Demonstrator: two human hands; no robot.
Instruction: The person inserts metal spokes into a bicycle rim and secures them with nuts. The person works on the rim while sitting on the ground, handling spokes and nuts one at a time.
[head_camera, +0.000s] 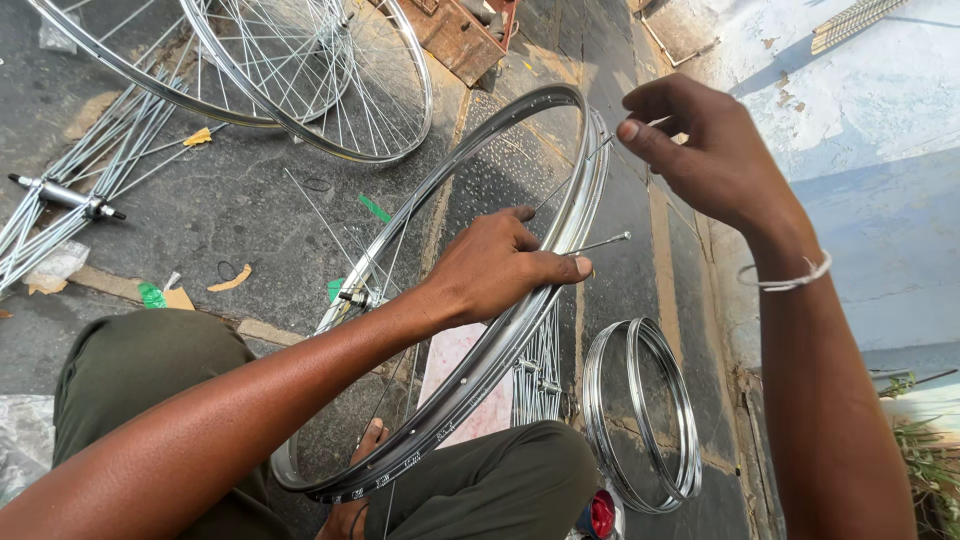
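Left hand clamps the rim, thumb along its edge; right hand, above the rim's far side, pinches a spoke end between fingertips. Propped across the knees, the rim looks light, stiff and slick: grip its edge. Spokes look thin and springy; hold them near the ends.
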